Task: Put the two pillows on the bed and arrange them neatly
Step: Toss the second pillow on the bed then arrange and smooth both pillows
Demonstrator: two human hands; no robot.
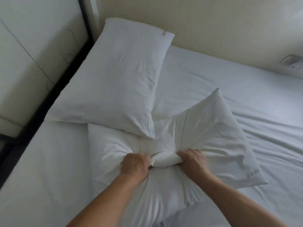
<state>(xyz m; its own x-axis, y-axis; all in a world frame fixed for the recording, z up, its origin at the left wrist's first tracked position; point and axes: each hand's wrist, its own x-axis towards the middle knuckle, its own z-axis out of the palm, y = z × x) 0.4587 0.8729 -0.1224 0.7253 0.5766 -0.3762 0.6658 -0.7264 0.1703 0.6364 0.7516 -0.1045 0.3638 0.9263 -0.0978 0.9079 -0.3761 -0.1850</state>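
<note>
Two white pillows lie on the bed (229, 82), which has a white sheet. The far pillow (114, 76) rests flat at the head of the bed, by the wall corner. The near pillow (205, 131) lies crumpled in front of it, its far edge tucked under the first pillow's corner. My left hand (136, 164) and my right hand (191, 163) both clench a bunched fold of the near pillow's middle, a roll of fabric squeezed between them.
A dark bed frame edge (54, 102) runs diagonally along the left, with a pale padded panel (29, 54) beyond it. A cream wall (196, 22) backs the bed, and a wall socket (290, 60) sits at the right. Wrinkled sheet stretches to the right.
</note>
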